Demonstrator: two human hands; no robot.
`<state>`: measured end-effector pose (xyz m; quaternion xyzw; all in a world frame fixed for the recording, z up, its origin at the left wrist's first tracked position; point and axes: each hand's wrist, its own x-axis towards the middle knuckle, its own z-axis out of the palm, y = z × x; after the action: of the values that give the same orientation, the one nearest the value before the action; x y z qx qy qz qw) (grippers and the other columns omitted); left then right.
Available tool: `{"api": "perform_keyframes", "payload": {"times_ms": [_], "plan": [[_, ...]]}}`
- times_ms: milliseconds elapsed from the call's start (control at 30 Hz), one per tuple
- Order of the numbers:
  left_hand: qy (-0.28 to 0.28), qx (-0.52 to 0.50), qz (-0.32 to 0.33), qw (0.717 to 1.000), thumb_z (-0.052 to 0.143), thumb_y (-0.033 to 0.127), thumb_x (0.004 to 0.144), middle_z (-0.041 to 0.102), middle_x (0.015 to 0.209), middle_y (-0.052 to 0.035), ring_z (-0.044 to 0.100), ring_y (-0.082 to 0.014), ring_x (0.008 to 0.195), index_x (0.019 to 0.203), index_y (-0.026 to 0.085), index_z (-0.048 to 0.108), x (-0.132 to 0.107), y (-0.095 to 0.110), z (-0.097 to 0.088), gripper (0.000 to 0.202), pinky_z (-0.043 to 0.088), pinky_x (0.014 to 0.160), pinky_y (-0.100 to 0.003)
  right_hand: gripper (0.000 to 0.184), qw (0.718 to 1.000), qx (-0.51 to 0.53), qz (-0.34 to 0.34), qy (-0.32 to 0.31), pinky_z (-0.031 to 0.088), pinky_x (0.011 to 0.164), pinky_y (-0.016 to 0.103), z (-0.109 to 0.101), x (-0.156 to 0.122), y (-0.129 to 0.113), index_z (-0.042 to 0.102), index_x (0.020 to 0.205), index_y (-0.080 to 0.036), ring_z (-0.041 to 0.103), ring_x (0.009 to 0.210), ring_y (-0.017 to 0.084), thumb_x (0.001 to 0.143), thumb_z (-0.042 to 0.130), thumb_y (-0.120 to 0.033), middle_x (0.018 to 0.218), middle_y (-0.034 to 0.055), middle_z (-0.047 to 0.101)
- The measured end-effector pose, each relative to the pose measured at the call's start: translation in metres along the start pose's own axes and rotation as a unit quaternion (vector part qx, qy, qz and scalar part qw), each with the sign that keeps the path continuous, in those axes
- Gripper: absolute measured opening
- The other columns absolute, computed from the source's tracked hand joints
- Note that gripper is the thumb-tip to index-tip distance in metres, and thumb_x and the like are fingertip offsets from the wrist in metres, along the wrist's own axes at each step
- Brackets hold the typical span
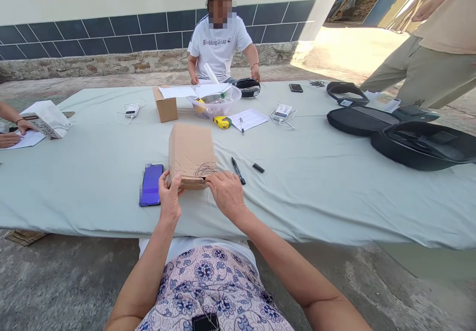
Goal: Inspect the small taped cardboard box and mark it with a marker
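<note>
A brown cardboard box [191,152] with black pen drawing on its top lies on the pale green cloth-covered table [320,182] in front of me. My left hand [169,194] grips its near left corner, thumb on top. My right hand [226,192] holds the near right edge, fingers curled over the drawn part. A phone with a purple screen [150,184] lies just left of the box. A black marker [238,170] and its cap [258,168] lie just right of it.
Across the table a seated person [220,43] handles papers beside a clear bowl [214,104], a small cardboard box [165,106] and a yellow tape measure [222,122]. Black cases [405,135] lie at the right. Another person's hands [15,130] rest at the left edge; someone stands at far right.
</note>
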<state>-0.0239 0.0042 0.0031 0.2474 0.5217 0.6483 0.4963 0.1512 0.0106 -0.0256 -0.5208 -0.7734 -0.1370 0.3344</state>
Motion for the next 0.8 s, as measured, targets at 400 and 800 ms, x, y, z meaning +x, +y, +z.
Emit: {"api": "perform_keyframes", "payload": {"times_ms": [400,800], "plan": [[-0.009,0.000,0.005,1.000,0.088,0.052,0.060,0.066,0.113,-0.0061,0.065,-0.0201,0.099,0.121,0.025,0.057,0.002,-0.001,-0.001,0.073,0.056,0.074,-0.030,0.010,0.999,0.046,0.022,-0.010,0.039,0.080,0.036,-0.006,0.006,0.003,0.078,0.090,-0.027,0.060,0.093,0.023,0.096,0.073,-0.020,0.095,0.0050,0.070],[-0.013,0.005,-0.003,1.000,0.088,0.056,0.061,0.065,0.123,-0.0072,0.064,-0.0238,0.110,0.119,0.028,0.057,0.006,0.003,-0.006,0.072,0.059,0.077,-0.032,0.010,0.978,0.204,0.046,-0.016,0.050,0.090,0.037,-0.020,0.015,0.022,0.073,0.096,-0.023,0.067,0.097,0.022,0.100,0.064,-0.025,0.098,0.0063,0.076]]}}
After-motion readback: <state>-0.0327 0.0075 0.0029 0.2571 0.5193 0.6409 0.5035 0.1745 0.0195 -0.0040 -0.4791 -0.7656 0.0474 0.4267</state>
